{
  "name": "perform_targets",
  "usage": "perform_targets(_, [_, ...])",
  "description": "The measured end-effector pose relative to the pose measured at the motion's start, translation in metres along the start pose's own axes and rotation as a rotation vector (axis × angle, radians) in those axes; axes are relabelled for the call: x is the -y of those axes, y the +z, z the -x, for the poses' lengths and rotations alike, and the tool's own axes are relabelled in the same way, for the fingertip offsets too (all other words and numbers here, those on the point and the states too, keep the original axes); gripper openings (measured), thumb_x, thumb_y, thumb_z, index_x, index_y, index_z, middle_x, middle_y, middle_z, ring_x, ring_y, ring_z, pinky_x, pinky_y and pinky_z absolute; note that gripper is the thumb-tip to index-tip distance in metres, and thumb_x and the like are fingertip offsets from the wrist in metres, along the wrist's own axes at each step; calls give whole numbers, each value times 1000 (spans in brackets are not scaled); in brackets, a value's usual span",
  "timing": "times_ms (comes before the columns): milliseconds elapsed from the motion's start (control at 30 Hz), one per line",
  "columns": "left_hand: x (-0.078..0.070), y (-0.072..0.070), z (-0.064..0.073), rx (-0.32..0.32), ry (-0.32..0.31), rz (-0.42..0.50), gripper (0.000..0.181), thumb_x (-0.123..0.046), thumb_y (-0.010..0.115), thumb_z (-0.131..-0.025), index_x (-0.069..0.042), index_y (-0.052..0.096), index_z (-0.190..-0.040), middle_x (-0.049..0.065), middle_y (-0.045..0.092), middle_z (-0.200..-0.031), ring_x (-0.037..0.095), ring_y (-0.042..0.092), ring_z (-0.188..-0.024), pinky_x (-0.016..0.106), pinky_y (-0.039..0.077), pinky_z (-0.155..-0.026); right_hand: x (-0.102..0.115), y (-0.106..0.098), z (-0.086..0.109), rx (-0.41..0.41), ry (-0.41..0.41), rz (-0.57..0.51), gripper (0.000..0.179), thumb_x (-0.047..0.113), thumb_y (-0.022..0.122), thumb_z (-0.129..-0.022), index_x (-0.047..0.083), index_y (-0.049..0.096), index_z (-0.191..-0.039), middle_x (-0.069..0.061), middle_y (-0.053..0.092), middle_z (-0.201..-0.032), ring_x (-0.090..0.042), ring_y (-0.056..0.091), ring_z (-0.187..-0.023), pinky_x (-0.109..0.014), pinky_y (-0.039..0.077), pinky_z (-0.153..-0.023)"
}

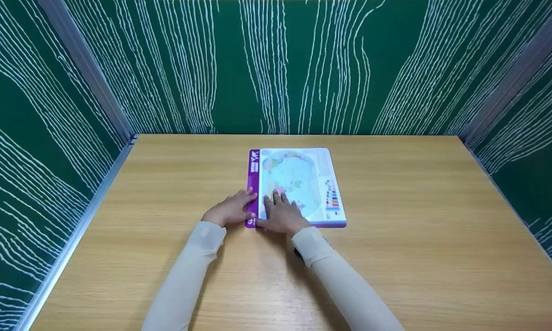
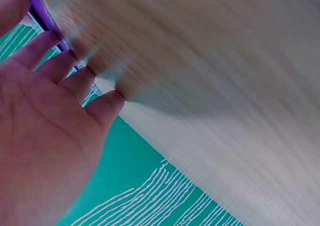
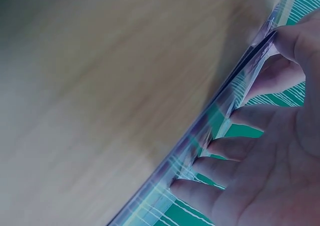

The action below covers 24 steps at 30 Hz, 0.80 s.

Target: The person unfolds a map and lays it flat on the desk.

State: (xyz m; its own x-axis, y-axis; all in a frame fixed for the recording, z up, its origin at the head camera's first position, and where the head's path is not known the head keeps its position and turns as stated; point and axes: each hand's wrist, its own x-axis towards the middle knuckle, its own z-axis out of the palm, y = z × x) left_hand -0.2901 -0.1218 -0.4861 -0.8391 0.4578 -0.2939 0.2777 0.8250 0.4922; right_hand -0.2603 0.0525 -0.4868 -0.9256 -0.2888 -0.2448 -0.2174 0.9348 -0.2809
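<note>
Big green walls with wavy white lines [image 1: 402,82] stand around a wide, light brown wooden table [image 1: 432,216]. Two arms in pale, long sleeves [image 1: 175,289] reach over it from the near side. Between the walls, past the middle of the table, lies a flat, shiny, pale blue map book [image 1: 303,181], straight ahead of the person. Most of it spreads forward and to the right of both hands; its long side is hard to tell at this slant. The right hand [image 1: 284,217] rests on the map's near left part, fingers spread. The left hand [image 1: 232,209] touches the left edge with loose fingers, so it is the nearer one to that side. Neither hand is squeezing anything. The thumbs are close, but whether they touch cannot be told. Smallest is the purple strip [image 1: 254,177], which runs away from the person along the left edge.
</note>
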Motion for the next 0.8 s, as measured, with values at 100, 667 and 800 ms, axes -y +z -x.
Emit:
perform_targets(100, [0,0,0,1,8,-7,63,-29,55,-96,-14,29,-152,8,14,-162,27,7,-150,51,8,-121,-1,-1,0,7,5,-10,84,65,47,-90,14,24,-153,-17,13,-160,-37,12,-148,-60,19,-116])
perform_targets(667, [0,-1,0,19,-1,-10,64,-33,54,-97,-14,27,-152,7,12,-162,26,5,-150,50,5,-122,-12,-14,9,6,-40,-97,79,63,44,-92,18,23,-154,-12,13,-161,-33,12,-149,-64,24,-112])
perform_targets(800, [0,-1,0,15,3,-16,64,-31,54,-97,-14,27,-152,7,13,-162,26,5,-150,50,5,-122,-15,-17,12,4,-30,-129,77,61,45,-93,21,22,-154,-9,12,-162,-31,11,-149,-62,23,-114])
